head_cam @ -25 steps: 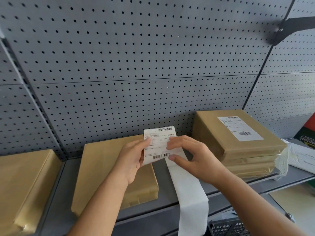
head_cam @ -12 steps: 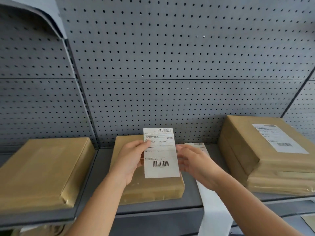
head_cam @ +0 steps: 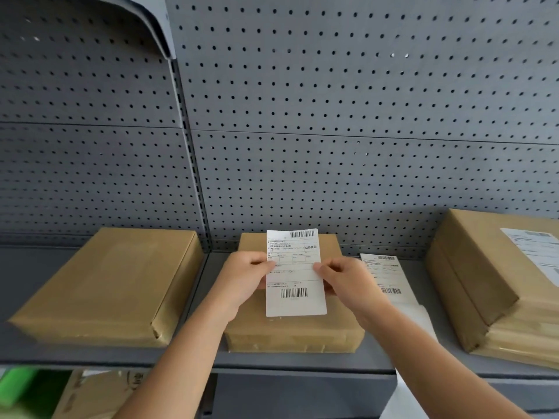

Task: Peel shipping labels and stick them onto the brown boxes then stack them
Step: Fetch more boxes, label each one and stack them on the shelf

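A white shipping label (head_cam: 295, 276) with two barcodes is held upright over the middle brown box (head_cam: 290, 334) on the grey shelf. My left hand (head_cam: 245, 279) pinches the label's left edge and my right hand (head_cam: 348, 282) pinches its right edge. The strip of remaining labels (head_cam: 382, 276) lies on the shelf to the right of that box and hangs over the front edge. A plain brown box (head_cam: 109, 285) sits at the left. At the right stands a stack of brown boxes (head_cam: 484, 279) with a label (head_cam: 535, 252) on the top one.
A grey pegboard wall (head_cam: 332, 116) backs the shelf (head_cam: 302, 362). A shelf bracket (head_cam: 151, 22) juts out at the upper left. Below the shelf, at the lower left, are a green object (head_cam: 15, 391) and brown cardboard (head_cam: 96, 394).
The label has come free of the strip, which now lies on the shelf. Both hands have carried the label over the middle box. The view has swung to the left.
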The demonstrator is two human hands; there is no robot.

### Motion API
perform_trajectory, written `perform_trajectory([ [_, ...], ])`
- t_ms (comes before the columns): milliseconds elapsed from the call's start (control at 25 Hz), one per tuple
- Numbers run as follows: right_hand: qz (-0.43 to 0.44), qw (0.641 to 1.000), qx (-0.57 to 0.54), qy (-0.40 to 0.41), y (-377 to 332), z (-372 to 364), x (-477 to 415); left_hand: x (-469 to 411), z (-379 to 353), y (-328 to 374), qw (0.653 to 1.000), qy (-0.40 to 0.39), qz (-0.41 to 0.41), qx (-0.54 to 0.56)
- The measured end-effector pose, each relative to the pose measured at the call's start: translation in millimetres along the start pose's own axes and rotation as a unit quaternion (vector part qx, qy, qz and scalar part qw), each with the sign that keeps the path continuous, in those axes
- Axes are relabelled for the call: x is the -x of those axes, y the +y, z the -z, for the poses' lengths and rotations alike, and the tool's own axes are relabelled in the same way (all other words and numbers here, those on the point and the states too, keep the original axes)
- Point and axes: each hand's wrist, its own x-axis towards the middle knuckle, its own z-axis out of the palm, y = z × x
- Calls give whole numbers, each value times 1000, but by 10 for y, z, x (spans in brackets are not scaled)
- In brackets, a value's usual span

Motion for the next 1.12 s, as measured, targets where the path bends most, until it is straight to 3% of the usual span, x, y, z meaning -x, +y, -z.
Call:
perform_trajectory([
  [400,13,985,155,68,60,-115,-274,-278,-65,-103,985,88,-48,-142],
  [880,41,967,243,69,170,-220,-445,-489,-177,-158,953,91,-19,-289],
  [1120,45,955,288,54,168,-253,-502,-496,-174,-130,946,84,-6,-312],
])
